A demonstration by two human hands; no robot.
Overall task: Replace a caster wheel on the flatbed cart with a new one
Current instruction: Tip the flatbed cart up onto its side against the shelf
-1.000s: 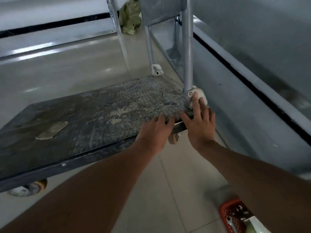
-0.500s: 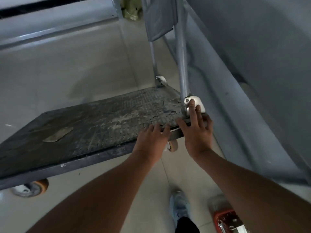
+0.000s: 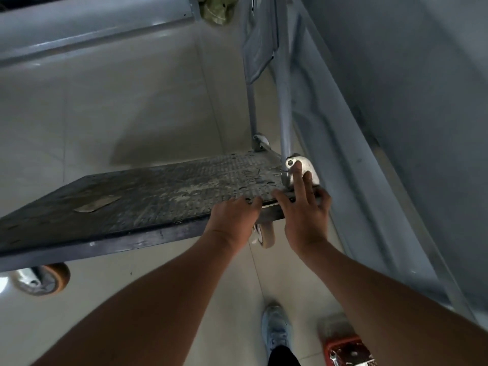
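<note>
The flatbed cart [image 3: 148, 196] has a dark, worn deck that is tilted, with its near edge raised off the floor. My left hand [image 3: 235, 217] grips that near edge close to the right corner. My right hand [image 3: 303, 210] holds the corner itself, fingers spread over the deck and touching the white handle bracket [image 3: 301, 165]. Between my hands, under the edge, a pale caster wheel [image 3: 265, 235] hangs in the air. An orange-brown caster wheel [image 3: 45, 282] shows under the left end. The grey handle tube [image 3: 284, 83] rises from the bracket.
A grey metal wall and rail [image 3: 383, 154] run close along the cart's right side. A red basket [image 3: 348, 351] with metal parts sits on the tiled floor at bottom right, beside my shoe [image 3: 276, 330]. A green bag [image 3: 215, 9] lies at the far top.
The view has tipped downward and my shoe has come into sight. The cart's near edge now sits higher, with the pale caster more exposed. Both hands keep their hold on the edge.
</note>
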